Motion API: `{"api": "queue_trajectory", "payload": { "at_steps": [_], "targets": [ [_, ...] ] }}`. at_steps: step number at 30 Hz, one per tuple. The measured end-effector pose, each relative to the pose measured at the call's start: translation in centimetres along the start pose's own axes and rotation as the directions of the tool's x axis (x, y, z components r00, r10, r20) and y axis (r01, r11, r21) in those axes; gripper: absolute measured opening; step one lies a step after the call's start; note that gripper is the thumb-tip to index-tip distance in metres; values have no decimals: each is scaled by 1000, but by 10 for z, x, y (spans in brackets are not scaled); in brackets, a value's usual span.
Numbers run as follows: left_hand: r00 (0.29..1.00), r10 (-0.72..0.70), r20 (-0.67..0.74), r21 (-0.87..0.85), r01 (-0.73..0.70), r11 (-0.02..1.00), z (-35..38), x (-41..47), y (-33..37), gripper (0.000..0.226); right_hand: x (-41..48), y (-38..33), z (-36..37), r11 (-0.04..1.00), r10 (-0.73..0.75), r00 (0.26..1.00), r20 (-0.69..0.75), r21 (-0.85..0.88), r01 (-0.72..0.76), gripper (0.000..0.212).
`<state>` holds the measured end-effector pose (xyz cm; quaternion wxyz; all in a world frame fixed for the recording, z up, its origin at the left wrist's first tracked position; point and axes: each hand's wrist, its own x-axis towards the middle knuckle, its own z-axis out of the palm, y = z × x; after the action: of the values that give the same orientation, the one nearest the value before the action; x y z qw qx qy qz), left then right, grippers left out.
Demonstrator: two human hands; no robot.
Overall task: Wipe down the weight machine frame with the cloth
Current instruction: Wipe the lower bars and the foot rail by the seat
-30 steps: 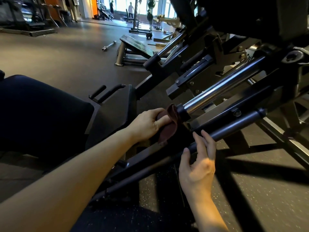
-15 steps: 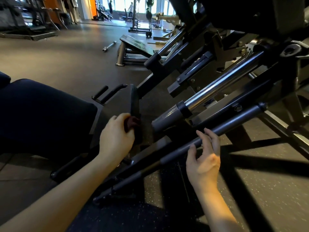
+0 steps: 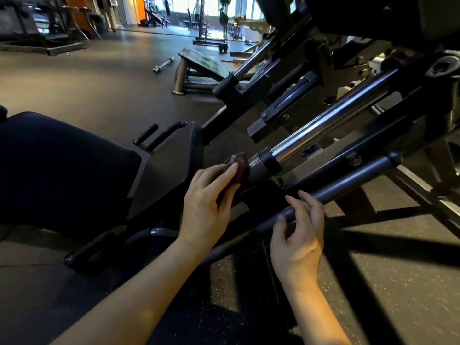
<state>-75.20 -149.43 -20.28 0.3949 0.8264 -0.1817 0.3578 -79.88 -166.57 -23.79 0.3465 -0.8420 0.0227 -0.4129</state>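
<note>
the chrome rod (image 3: 331, 120) and grey bar (image 3: 353, 178) slant side by side with a narrow slot between, the left grip (image 3: 206, 207) and cloth (image 3: 241, 168) plugging the rod's lower end, the right grip (image 3: 298, 240) curled on the bar. seat pad (image 3: 62, 170) blocks the left; open floor (image 3: 87, 90) beyond.

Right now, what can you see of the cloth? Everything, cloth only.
The cloth is a small dark reddish-brown wad of soft-looking fabric, bunched and creased rather than spread flat. Most of it is hidden under the fingers of the left hand, which holds it and presses it against the lower end of the grey collar on the machine's chrome guide rod. The right hand does not touch it; it holds the grey lower bar.
</note>
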Motion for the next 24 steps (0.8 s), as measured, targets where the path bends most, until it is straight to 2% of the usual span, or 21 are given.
{"api": "queue_trajectory", "payload": {
  "at_steps": [4, 7, 9, 12, 14, 16, 17, 19, 21, 24],
  "targets": [
    [973, -210, 93, -69, 217, 974, -17, -10, -9, 38, 0, 1, -1, 1000, 9, 999, 32, 1, -9, 40],
    [971, -151, 184, 61, 142, 988, -37, -21, -11, 34, 0, 1, -1, 1000, 9, 999, 36, -6, -9, 40],
    [976, -140, 169, 78, 128, 989, -43, -27, -4, 32, 1, 0, -1, 1000, 7, 999, 43, -12, -7, 39],
    [926, -357, 123, -95, 369, 925, -43, -25, 18, 28, 0, -9, -3, 999, 34, 999, 17, 10, -34, 33],
    [862, -452, 231, -210, 498, 841, -42, -21, 25, 23, 0, -18, -4, 994, 27, 998, 64, 102, -34, 31],
    [784, -461, 415, -301, 597, 744, -44, -16, 26, 16, 2, -27, -2, 947, 86, 965, 248, 279, -156, 33],
    [749, -443, 493, -325, 631, 705, -47, -15, 26, 13, 2, -31, 0, 896, 145, 922, 359, 348, -276, 36],
    [717, -413, 562, -342, 656, 673, -52, -13, 24, 12, 3, -34, 2, 749, 244, 812, 530, 429, -505, 40],
    [695, -408, 591, -341, 674, 655, -55, -10, 23, 13, 4, -33, -1, 654, 269, 751, 603, 458, -602, 38],
    [648, -403, 646, -301, 701, 646, -52, -4, 23, 14, 8, -32, -10, 589, 252, 708, 659, 476, -653, 29]
  ]
}}
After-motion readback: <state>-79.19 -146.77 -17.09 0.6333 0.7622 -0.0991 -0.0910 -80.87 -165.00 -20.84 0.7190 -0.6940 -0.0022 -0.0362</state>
